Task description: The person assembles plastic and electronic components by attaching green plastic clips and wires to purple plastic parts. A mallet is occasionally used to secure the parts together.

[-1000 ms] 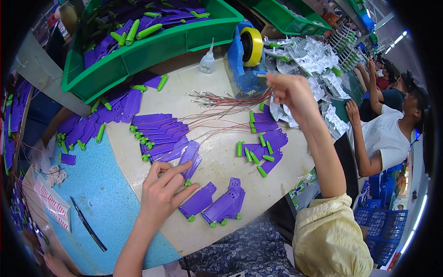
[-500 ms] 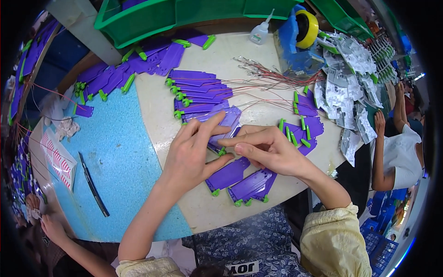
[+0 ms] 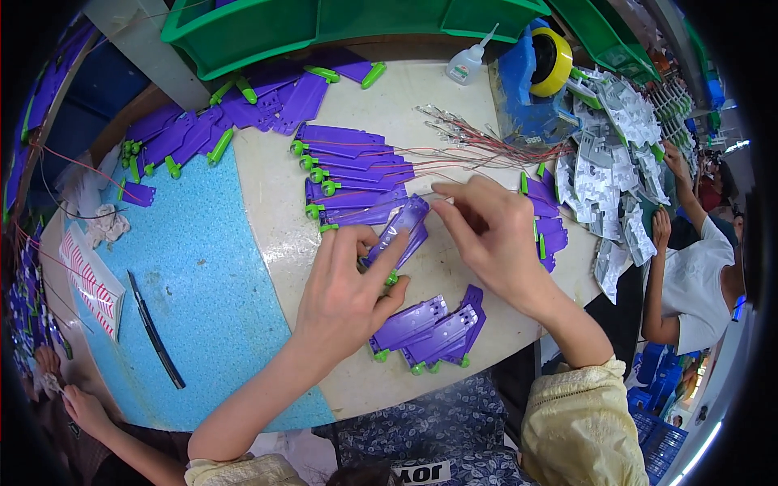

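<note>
Green bins (image 3: 243,32), well beyond the grip: contents hidden.
Stack of wired purple parts (image 3: 356,174), just beyond the grip: apparently done.
Bare purple pieces (image 3: 429,328), nearer than the grip: seemingly left (wires not visible).
Left hand (image 3: 344,296): fingers pinching purple piece (image 3: 401,231).
Right hand (image 3: 490,235): fingertips pressed together at its far end, maybe on a wire.

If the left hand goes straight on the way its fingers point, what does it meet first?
The left hand points up and to the right, fingers already on a purple plastic part. Straight on, it would probably meet the right hand at that part's far end, though depth is unclear.
</note>
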### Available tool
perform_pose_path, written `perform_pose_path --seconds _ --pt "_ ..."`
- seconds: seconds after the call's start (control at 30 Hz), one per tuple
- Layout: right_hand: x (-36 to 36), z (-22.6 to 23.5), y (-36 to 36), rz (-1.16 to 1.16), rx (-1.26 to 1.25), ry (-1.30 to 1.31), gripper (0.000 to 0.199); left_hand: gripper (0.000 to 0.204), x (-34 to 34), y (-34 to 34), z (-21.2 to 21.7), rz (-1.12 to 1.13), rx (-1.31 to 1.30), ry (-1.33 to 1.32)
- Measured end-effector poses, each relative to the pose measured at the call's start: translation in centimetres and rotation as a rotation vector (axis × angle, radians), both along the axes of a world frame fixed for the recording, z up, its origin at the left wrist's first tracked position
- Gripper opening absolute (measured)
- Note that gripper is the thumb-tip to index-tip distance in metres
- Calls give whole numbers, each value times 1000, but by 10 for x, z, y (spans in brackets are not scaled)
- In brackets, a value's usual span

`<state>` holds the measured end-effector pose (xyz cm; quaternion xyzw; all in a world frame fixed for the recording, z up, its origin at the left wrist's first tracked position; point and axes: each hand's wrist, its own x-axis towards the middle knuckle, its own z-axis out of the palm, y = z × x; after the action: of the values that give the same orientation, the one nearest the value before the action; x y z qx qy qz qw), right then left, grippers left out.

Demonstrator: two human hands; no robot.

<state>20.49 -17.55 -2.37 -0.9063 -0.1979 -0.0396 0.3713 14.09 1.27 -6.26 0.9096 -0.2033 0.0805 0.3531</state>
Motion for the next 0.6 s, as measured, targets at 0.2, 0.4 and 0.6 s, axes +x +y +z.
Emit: perform_pose_path --seconds 0.2,0.4,0.6 --pt "26 16 35 317 -177 514 7 65 -4 5 -10 56 -263 45" --pt "13 15 40 306 -80 818 8 58 -3 2 -6 56 -324 16" --pt "52 11 -9 -104 -55 -167 3 39 -7 21 22 154 202 -180"
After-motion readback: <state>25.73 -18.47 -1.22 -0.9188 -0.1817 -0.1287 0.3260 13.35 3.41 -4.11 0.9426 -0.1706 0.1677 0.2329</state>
